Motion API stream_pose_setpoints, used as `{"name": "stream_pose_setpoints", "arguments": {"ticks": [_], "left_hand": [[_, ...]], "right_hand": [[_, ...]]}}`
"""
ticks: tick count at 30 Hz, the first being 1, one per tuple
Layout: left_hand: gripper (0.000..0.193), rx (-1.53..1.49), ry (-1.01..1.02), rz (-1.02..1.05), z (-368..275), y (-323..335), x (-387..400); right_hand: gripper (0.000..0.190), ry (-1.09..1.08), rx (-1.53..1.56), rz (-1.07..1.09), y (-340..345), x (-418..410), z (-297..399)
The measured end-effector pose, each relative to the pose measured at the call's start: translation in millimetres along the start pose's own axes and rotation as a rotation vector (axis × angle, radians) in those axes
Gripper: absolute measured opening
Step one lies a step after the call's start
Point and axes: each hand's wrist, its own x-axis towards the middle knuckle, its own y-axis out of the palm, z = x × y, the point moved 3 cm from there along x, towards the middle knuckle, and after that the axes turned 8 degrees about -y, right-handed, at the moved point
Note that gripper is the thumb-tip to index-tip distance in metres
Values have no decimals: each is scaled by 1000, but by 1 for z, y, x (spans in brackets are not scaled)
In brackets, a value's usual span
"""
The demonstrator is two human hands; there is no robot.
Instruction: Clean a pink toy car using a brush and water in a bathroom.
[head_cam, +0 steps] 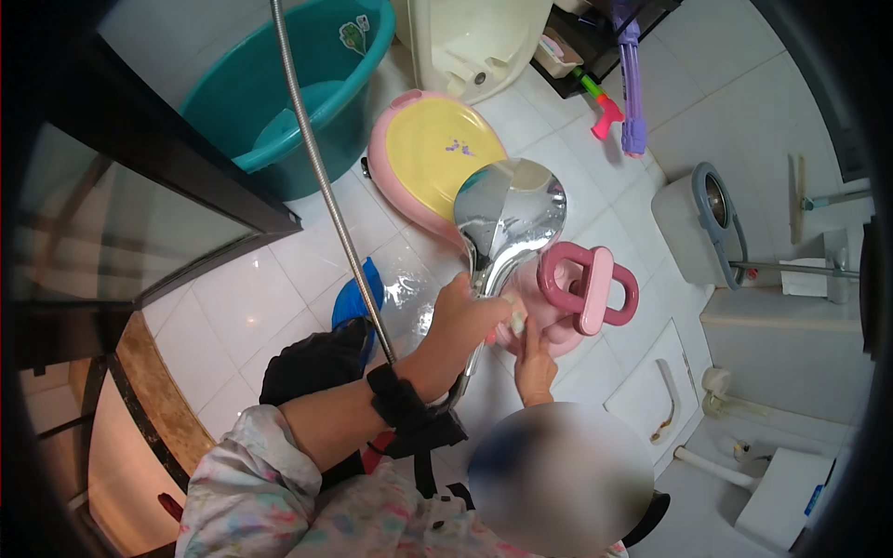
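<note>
My left hand, with a black band on its wrist, grips the handle of a chrome shower head. A metal shower hose crosses in front of the forearm. Close to my left fingertips is a small pale thing, its kind unclear. My right hand is just below it, index finger stretched to its edge; the other fingers are partly hidden. Beneath the hands, a pink plastic item with a darker pink double-loop handle stands on the tiles. A blurred oval hides my right forearm.
A pink and yellow plastic lidded item lies beyond the shower head. A teal tub stands upper left by a dark-framed glass door. A pale toilet or urinal is at the top. A grey-white bucket and a floor squat panel are right.
</note>
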Motion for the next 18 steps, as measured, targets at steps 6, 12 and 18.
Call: {"name": "stream_pose_setpoints", "arguments": {"ticks": [6,12,18], "left_hand": [[29,-91,10,129,-3,13,0],[29,-104,-17,180,-1,14,3],[28,-88,-33,109,-3,20,0]], "right_hand": [[64,41,1,-290,-41,17,-4],[53,-189,-304,299,-40,22,5],[47,-201,-118,-81,-102,-3,27]]}}
